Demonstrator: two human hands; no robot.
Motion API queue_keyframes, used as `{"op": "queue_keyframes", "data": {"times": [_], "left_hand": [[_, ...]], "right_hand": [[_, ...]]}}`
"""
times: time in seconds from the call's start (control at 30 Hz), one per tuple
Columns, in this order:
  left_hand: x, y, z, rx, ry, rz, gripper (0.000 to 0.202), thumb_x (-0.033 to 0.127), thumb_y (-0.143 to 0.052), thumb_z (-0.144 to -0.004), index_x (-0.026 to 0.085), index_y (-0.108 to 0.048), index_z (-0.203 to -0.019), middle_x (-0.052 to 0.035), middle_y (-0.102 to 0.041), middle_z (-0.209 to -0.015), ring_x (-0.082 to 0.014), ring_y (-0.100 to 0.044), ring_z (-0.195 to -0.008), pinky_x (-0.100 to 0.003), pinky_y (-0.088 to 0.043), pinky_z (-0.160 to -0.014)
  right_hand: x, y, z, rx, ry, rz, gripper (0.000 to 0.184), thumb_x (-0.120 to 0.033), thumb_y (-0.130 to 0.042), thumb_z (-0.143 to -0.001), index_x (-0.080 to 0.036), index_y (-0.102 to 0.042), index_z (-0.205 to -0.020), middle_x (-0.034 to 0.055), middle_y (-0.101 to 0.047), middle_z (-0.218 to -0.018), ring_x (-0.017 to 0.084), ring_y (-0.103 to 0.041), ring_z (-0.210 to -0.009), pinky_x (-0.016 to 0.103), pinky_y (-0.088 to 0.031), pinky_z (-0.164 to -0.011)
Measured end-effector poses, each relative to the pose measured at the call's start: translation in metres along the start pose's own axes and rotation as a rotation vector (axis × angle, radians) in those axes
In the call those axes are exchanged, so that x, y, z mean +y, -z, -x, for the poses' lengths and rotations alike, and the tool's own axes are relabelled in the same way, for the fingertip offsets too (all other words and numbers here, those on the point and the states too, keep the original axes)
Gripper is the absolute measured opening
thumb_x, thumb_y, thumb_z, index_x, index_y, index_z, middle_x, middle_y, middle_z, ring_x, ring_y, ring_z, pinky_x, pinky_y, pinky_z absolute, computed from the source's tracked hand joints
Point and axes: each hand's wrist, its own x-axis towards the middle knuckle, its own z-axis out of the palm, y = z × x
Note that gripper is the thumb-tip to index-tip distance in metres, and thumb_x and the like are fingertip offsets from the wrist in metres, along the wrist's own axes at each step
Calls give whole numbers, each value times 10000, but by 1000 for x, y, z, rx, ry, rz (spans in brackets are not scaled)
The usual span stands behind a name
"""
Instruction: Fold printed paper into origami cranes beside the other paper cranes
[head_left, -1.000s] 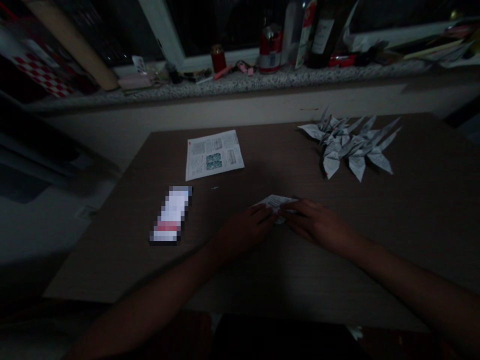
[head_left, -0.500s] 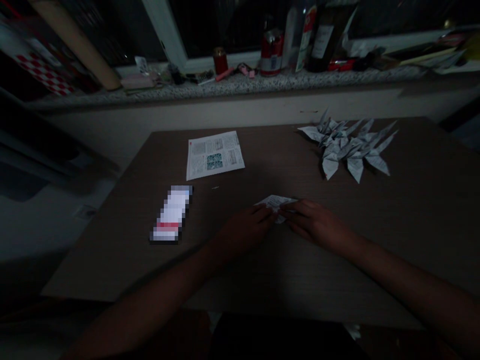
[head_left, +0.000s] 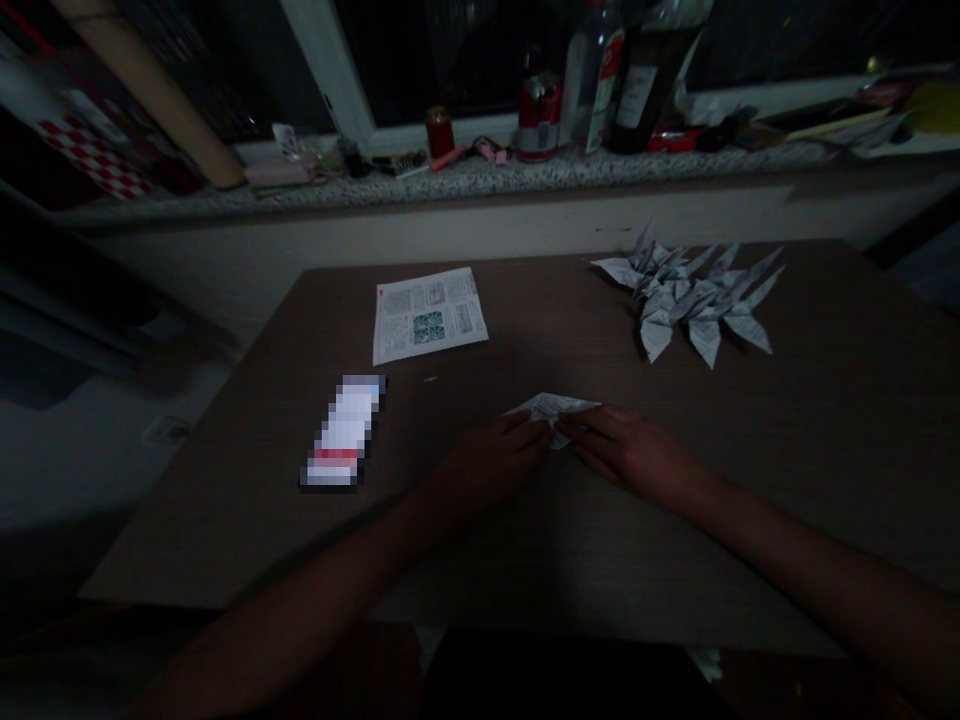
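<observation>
A small folded piece of printed paper [head_left: 553, 404] lies on the table in front of me, with a pointed edge turned away. My left hand [head_left: 499, 450] has its fingers closed on the paper's near left side. From the other side, my right hand [head_left: 626, 442] holds the right part, its fingertips close to the left ones at the paper's middle. Both hands hide part of the near side, and the dim light blurs the creases. Beyond them to the right stands a cluster of folded paper cranes [head_left: 690, 295] made of similar printed paper.
A flat printed sheet [head_left: 430, 300] lies at the back left of the wooden table [head_left: 300, 550]. Nearer sits a phone [head_left: 346, 430] with a lit, pixelated screen. Behind the table, a stone windowsill [head_left: 375, 188] carries a red can [head_left: 538, 118], bottles [head_left: 637, 90] and small items.
The view has shifted slightly. My right fingers have moved a little on the folded paper, baring more of its far right corner. Both hands stay on it.
</observation>
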Motion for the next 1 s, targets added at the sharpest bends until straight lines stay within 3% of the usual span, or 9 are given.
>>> {"op": "queue_keyframes", "data": {"times": [0.13, 0.43, 0.57, 0.73, 1.0], "left_hand": [[1, 3, 1, -18, -2, 5, 371, 175, -493, -1061, 119, -551, -1423, -127, -617, -1455, -265, -572, -1367, -399, -542, -1088], [0, -1, 2, 32, 9, 28, 401, 192, -522, -1058, 131, -510, -1454, -142, -624, -1442, -257, -541, -1407, -388, -548, -1074], [1, 1, 2, 15, 18, 35, 385, 185, -510, -1061, 128, -524, -1441, -133, -623, -1448, -261, -553, -1393, -392, -545, -1077], [3, 6, 0, 1, 30, 50, 354, 192, -506, -1061, 136, -561, -1406, -124, -629, -1439, -261, -563, -1380, -392, -546, -1069], [3, 7, 1, 9, 41, 65, 371, 238, -496, -1073, 130, -565, -1422, -116, -620, -1458, -270, -569, -1375, -384, -532, -1091]], "right_hand": [[-2, 1, 2, -11, 15, 42, 346, -212, -597, -1009, -121, -677, -1333, 190, -734, -1238, 314, -725, -1080, 491, -630, -913], [-4, 3, 4, -44, -23, 17, 377, -246, -605, -1010, -181, -660, -1377, 166, -724, -1242, 320, -709, -1117, 518, -627, -921], [-5, 3, 8, -82, -47, 34, 412, -247, -556, -1033, -160, -608, -1432, 191, -670, -1341, 333, -678, -1184, 541, -605, -973], [1, 2, 15, -69, -64, 8, 437, -245, -566, -1031, -220, -583, -1467, 174, -633, -1393, 321, -644, -1259, 523, -587, -1016], [8, 14, 22, -89, -9, 95, 403, -222, -554, -1035, -159, -620, -1428, 192, -662, -1376, 340, -651, -1267, 524, -585, -1024]]}}
